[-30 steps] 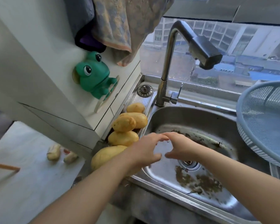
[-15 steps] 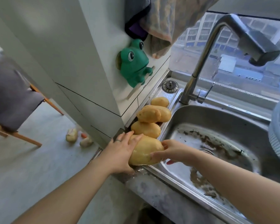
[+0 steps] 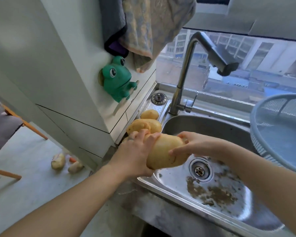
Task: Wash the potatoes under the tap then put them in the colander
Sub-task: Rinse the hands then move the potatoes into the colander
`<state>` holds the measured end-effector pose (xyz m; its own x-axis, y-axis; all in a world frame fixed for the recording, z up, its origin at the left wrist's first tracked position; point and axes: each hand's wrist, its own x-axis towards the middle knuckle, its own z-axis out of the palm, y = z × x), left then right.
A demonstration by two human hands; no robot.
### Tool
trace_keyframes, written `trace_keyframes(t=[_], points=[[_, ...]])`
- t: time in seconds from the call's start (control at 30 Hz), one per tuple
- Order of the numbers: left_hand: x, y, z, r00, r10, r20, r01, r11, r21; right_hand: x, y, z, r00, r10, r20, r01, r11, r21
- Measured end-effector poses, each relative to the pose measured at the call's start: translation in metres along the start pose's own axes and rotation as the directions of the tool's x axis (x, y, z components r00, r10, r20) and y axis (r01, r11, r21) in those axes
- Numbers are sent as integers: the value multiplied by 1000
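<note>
Two hands hold one big potato [image 3: 166, 151] above the left edge of the sink [image 3: 212, 127]. The person's left hand [image 3: 135, 154] wraps the nearer end, with its fingers curled over the top and its palm against the side. The right hand [image 3: 195, 142] grips the far end, thumb on top and fingers curled underneath. The potato is lifted clear of the basin and tilted, just to the left of the drain [image 3: 201, 171].

Behind it, at least three other potatoes [image 3: 149, 114] lie in a row on the narrow ledge between the sink and the white cabinet [image 3: 67, 74]. A fourth may sit behind the left hand, but I can't make it out.

The tap [image 3: 183, 79] arches up from the back corner, its dark spout out over the basin. A pale blue colander [image 3: 280, 134] stands tilted at the right side of the sink, well apart from the held potato. Brown dirt [image 3: 212, 192] is smeared on the basin floor near the front.

A metal strainer plug [image 3: 158, 98] lies at the far end of the ledge, beside the tap's base. A green frog [image 3: 116, 81] sticks to the cabinet side above the ledge, and a patterned towel [image 3: 154, 31] hangs over it. Down on the floor to the left lie a few pale vegetables [image 3: 58, 161].
</note>
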<state>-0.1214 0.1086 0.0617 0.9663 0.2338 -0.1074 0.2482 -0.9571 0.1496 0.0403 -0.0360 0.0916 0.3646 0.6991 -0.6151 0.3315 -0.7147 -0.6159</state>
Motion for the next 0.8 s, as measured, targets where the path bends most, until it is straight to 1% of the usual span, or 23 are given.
trace_keyframes(t=[0.03,0.1,0.17,0.23,0.3,0.37,0.43,0.5,0.57,0.63,0.67,0.7,0.73,0.77,0.8], points=[[9,10,-4,999,40,-29,-40,999,8,-9,2,-12,1000,-17,-12,16,1000,-14],[27,32,-11,988,131,-78,-130,991,19,-28,9,-33,995,-39,-89,30,995,-95],[47,55,-16,968,223,-117,-220,975,41,-47,20,-51,980,-58,-189,23,982,-186],[67,77,-20,935,328,-134,-320,944,81,-66,36,-64,965,-71,-254,14,976,-219],[86,97,-23,872,451,-192,-425,891,161,-83,55,-75,950,-56,-306,4,986,-167],[105,116,-22,790,549,-274,-514,836,193,-100,74,-83,927,-24,-374,-14,995,-97],[124,139,-23,707,635,-311,-596,772,221,-112,93,-89,892,20,-451,-45,998,-46],[143,164,-23,648,691,-320,-644,721,255,-123,109,-93,845,63,-531,-88,996,-22],[160,187,-23,604,724,-332,-676,687,267,-131,124,-97,779,99,-619,-143,989,-22],[175,205,-23,565,751,-341,-707,654,269,-137,137,-102,708,133,-693,-173,985,12],[183,213,-24,558,758,-338,-711,647,277,-138,144,-105,666,153,-730,-180,983,42],[190,219,-24,566,755,-331,-706,651,277,-138,152,-108,622,174,-763,-185,980,73],[196,224,-24,601,730,-325,-690,679,250,-135,160,-112,580,203,-789,-185,976,115],[202,226,-22,661,680,-317,-658,729,190,-132,170,-115,545,244,-802,-177,969,175],[207,227,-19,737,608,-296,-605,788,114,-128,180,-119,515,290,-807,-164,957,239]])
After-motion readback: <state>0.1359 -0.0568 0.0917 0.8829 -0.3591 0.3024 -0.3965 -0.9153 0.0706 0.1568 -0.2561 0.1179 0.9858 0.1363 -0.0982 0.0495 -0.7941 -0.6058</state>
